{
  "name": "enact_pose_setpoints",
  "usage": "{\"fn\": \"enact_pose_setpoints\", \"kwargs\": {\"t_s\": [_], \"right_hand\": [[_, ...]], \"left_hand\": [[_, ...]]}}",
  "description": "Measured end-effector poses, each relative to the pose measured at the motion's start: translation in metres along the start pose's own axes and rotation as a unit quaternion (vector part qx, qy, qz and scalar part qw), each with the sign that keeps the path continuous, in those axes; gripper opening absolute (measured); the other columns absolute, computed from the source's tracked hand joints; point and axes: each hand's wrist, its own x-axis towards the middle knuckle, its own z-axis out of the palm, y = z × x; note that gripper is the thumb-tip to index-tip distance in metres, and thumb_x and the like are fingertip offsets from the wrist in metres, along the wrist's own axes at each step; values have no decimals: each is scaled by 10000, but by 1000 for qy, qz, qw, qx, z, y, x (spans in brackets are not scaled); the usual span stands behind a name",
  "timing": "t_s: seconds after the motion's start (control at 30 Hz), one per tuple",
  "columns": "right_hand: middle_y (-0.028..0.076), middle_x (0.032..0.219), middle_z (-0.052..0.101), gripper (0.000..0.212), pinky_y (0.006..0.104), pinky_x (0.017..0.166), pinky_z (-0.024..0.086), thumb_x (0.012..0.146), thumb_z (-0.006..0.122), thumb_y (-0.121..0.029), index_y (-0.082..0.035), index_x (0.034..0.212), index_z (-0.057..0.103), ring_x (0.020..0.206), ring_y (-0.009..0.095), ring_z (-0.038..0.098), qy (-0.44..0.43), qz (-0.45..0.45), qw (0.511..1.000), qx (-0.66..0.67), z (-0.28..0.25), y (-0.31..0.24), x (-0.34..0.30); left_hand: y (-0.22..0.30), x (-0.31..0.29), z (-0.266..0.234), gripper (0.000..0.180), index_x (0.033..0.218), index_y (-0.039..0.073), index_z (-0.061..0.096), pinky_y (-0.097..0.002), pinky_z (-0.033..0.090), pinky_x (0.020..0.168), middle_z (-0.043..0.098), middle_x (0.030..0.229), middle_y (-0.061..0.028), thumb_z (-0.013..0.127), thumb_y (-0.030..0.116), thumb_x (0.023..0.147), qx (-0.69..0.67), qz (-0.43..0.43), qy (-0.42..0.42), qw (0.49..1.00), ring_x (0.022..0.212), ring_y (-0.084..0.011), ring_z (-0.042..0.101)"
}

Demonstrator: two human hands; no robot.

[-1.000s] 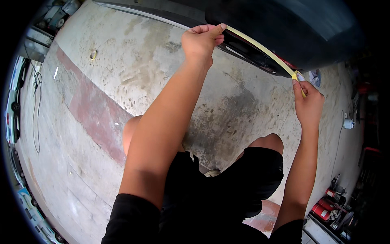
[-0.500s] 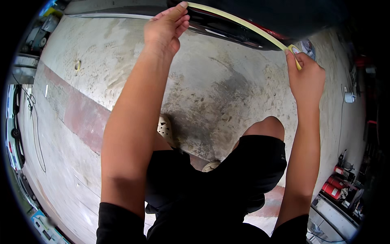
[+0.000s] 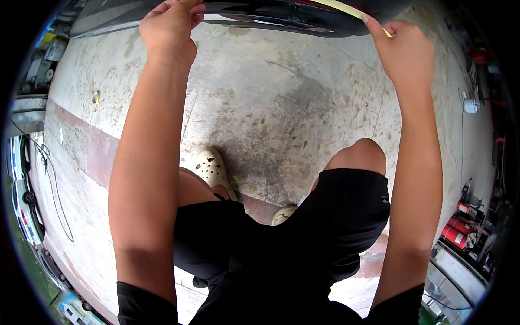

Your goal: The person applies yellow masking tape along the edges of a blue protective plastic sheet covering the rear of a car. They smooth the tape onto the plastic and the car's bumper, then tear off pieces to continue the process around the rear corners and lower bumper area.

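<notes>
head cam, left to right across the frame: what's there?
Black cable on the floor → red floor stripe → left hand → cream clog → raised knee → right hand on the yellow tape strip → red canisters.

Floor: stained grey concrete slab (image 3: 281, 108), dark blotches mid-slab | faded red painted band (image 3: 92, 151) crossing toward left edge | black cable (image 3: 51, 189) looped along left edge | red cylinders (image 3: 457, 233) at right edge | daylight, even
</notes>
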Motion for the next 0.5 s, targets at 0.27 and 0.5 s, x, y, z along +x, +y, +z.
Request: {"fn": "enact_pose_setpoints", "kwargs": {"t_s": [0.27,0.5], "right_hand": [[114,527,554,680,413,527,464,824,687,-691,-43,628,618,520,314,563,-18,59,998,21,-1,-2,0],[133,563,623,647,421,545,512,803,720,-659,-37,640,654,559,341,635,-38,87,995,38,-2,-7,5]], "left_hand": [[-17,-59,38,555,1255,-85,618,-348,530,923,667,1184,-201,777,292,879,360,379,69,849,1087,-267,655],[-38,-86,56,828,1454,-167,240,-546,318,1141,217,1486,-451,713,183,871,502,421,-21,755,1394,-582,267]]}}
